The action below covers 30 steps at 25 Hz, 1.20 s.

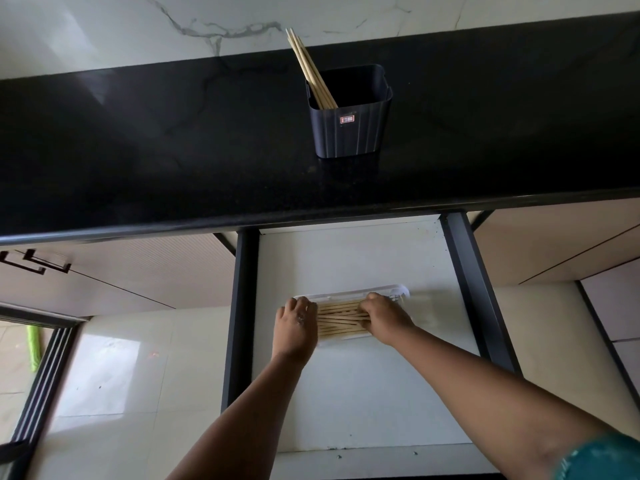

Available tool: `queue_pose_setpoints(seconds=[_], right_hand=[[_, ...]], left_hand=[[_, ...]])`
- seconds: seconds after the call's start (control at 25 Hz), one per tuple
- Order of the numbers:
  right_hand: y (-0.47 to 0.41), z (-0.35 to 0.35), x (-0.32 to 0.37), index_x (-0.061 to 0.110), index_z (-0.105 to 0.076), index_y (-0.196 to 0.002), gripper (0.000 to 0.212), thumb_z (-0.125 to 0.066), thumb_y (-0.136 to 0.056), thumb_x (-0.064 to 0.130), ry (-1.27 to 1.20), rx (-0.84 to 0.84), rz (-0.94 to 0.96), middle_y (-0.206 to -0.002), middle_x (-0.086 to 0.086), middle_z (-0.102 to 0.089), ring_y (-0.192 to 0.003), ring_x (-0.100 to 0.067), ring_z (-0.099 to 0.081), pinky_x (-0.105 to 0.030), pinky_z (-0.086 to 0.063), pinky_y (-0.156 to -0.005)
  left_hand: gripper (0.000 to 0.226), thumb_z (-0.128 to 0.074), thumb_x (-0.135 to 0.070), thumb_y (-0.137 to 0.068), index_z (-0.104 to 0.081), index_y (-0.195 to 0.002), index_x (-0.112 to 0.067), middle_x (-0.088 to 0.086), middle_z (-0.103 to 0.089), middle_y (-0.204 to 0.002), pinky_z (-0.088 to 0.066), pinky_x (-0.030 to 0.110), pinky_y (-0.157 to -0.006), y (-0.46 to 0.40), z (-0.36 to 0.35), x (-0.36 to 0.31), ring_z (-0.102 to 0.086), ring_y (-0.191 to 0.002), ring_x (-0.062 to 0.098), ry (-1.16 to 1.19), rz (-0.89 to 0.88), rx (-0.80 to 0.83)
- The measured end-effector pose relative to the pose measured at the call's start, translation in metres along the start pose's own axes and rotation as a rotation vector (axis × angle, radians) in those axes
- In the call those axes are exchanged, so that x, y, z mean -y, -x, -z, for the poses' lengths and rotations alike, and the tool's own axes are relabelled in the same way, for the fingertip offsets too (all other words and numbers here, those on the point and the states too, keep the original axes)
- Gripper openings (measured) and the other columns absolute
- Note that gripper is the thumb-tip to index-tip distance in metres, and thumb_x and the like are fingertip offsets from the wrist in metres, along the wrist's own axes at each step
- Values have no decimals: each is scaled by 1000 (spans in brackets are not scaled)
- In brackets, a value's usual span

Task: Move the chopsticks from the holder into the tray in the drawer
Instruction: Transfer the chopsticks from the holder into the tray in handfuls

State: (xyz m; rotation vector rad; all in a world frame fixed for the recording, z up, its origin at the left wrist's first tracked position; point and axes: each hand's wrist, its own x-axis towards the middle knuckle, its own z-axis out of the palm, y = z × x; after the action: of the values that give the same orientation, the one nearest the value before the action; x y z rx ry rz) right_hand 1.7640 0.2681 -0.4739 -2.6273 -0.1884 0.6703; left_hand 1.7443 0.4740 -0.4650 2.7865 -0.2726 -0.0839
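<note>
A dark grey holder (349,133) stands on the black counter with several wooden chopsticks (308,67) leaning out of its left corner. Below, an open white drawer (349,393) holds a white tray (391,292) filled with several chopsticks (341,320) lying side by side. My left hand (296,323) rests on the tray's left end, fingers over the chopstick tips. My right hand (384,317) presses on the right end of the same chopsticks, fingers curled over them. Both tray ends are partly hidden by my hands.
The black counter (156,150) runs across the view under a marble wall. Dark drawer rails (242,306) flank the drawer. Beige cabinet fronts sit to either side, and a pale tiled floor (114,375) lies below at the left.
</note>
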Motion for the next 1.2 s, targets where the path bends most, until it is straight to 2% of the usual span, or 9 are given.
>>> queue_pose_setpoints(seconds=[0.08,0.16,0.28,0.36,0.52,0.64,0.8,1.08,1.2], right_hand=[[-8,7,9,11,-65,-99,21,-68,-84,26,86,53,24,-109,-5,-62,-101,-26,-62,-31,-50,-81],[-14,9,20,13,-65,-95,14,-68,-83,18,167,96,45,-106,-8,-66,-99,-29,-65,-31,-52,-81],[-20,4,29,11,-61,-86,8,-54,-86,9,150,106,-26,-102,-14,-67,-94,-31,-65,-30,-49,-77],[-21,2,31,9,-60,-88,17,-43,-90,12,131,118,-36,-104,-19,-66,-93,-32,-61,-30,-42,-75],[-20,-1,30,5,-63,-96,23,-42,-90,10,106,125,-29,-106,-17,-65,-98,-33,-62,-29,-42,-76],[-20,-3,25,8,-61,-89,18,-44,-86,9,85,107,-8,-104,-13,-64,-96,-30,-61,-25,-40,-74],[-16,-3,19,16,-71,-108,39,-46,-85,-3,29,122,14,-117,-10,-66,-105,-30,-62,-27,-46,-85],[-15,-3,6,17,-68,-117,50,-41,-86,-11,10,190,30,-125,-9,-59,-114,-27,-58,-26,-43,-94],[-15,-3,6,17,-67,-119,50,-41,-87,-12,-3,200,29,-127,-9,-58,-115,-27,-57,-26,-43,-96]], left_hand=[[12,-60,-8,-83,-63,-95,-8,9,-59,-98,-46,37,-73,-8,4,4,-55,-91,30,15,118,-10],[24,-64,-10,-82,-53,-103,-9,10,-53,-107,-47,34,-79,-13,4,6,-51,-99,28,149,375,8],[42,-60,-9,-84,-40,-122,-7,15,-55,-118,-47,34,-87,-19,-3,2,-54,-109,33,494,790,39],[37,-47,-5,-85,-43,-122,-7,18,-60,-115,-47,32,-80,-20,-10,1,-57,-102,35,570,935,59],[21,-43,-1,-82,-58,-95,-6,17,-66,-96,-48,34,-73,-12,-18,11,-59,-88,33,493,864,76],[18,-46,-10,-89,-62,-96,-7,17,-68,-95,-42,30,-67,-9,-19,17,-59,-86,31,445,824,85],[22,-48,-15,-91,-64,-104,-7,14,-69,-99,-40,28,-69,-6,-19,19,-62,-92,30,395,772,109],[21,-46,-16,-90,-57,-104,-5,17,-65,-105,-51,42,-87,-1,-22,18,-58,-99,34,478,822,123],[21,-43,-15,-91,-58,-104,-6,16,-64,-104,-51,43,-86,2,-21,17,-58,-98,32,486,815,117]])
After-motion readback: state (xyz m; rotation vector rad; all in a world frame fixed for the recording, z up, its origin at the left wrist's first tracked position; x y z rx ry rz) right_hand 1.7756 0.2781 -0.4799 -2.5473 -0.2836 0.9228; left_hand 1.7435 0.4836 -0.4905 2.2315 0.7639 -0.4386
